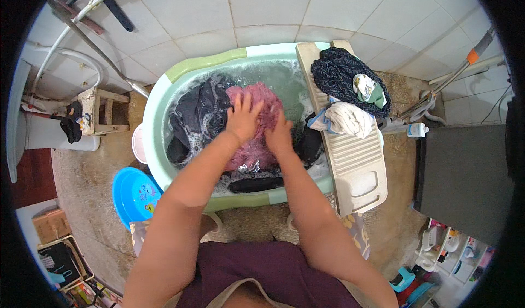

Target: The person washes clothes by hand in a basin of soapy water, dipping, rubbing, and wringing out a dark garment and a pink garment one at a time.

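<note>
Pink cloth lies in soapy water in a pale-green tub, left hand spread on it, right hand at its side, grip unclear. Dark clothes crowd around; a washboard piled with laundry obstructs the tub's right end. Leftward stand a blue basin and, farther, a stool.

No lettering or numbers readable; white bottle bears print too small to decipher.

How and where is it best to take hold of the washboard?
I would take the washboard by both side edges of its near end, coming from the person's side: this end juts past the tub, while clothes cover much of the far part.
</note>
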`<state>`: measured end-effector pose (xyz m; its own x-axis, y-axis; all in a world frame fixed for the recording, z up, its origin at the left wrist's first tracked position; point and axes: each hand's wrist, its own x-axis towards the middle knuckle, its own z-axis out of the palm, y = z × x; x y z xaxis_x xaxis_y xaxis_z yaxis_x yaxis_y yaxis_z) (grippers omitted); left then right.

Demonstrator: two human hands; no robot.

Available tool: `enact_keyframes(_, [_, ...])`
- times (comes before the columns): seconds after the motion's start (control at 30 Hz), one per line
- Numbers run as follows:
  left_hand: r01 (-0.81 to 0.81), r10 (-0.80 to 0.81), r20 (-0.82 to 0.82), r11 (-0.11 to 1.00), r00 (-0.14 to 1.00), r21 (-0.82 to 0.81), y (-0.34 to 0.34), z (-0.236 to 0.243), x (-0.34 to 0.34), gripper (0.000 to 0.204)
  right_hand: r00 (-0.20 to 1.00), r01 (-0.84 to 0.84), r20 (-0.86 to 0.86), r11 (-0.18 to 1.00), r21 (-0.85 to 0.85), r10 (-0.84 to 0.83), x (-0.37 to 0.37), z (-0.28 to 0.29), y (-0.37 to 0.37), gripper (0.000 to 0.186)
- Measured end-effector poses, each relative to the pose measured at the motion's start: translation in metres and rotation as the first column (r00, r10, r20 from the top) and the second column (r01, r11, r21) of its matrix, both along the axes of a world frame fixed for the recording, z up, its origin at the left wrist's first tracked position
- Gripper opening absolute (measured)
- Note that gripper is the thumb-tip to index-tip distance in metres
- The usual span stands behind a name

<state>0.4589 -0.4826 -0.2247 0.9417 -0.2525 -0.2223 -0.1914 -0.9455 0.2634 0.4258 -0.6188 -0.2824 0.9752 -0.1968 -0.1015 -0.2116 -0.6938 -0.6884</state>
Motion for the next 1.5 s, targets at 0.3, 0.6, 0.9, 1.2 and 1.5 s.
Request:
enact_keyframes(0.3, [0.218,-0.161,-0.466,0.973,0.87,0.071,0.006,-0.062,-0.011,0.04,0.856,-0.067,-0.452,0.921,0.384,0.251,-0.02,-0.054,-0.016,0.046])
enact_keyframes(0.6, [-0.936,0.145,-0.943,0.235,0.301,-0.262,0.08,-0.002,0.012,0.045,0.851,0.363,-0.441,0.287,0.886,0.286,0.02,0.092,0.029,0.032])
enact_keyframes(0.9, [-0.861,-0.147,-0.85,-0.142,0.506,-0.489,0.092,0.061,0.038,0.051,0.829,0.336,-0.251,-0.086,0.938,0.5,0.017,0.134,0.011,0.044])
enact_keyframes(1.2, [-0.765,0.178,-0.791,-0.204,0.585,-0.611,0.033,0.084,0.009,0.026,0.894,0.392,-0.258,-0.362,0.846,0.365,0.007,0.107,0.046,0.078])
enact_keyframes(1.5, [0.269,-0.158,0.433,0.941,0.887,-0.207,-0.026,0.097,-0.086,0.046,0.946,0.288,-0.14,-0.554,0.781,0.294,0.02,0.107,0.017,0.075])
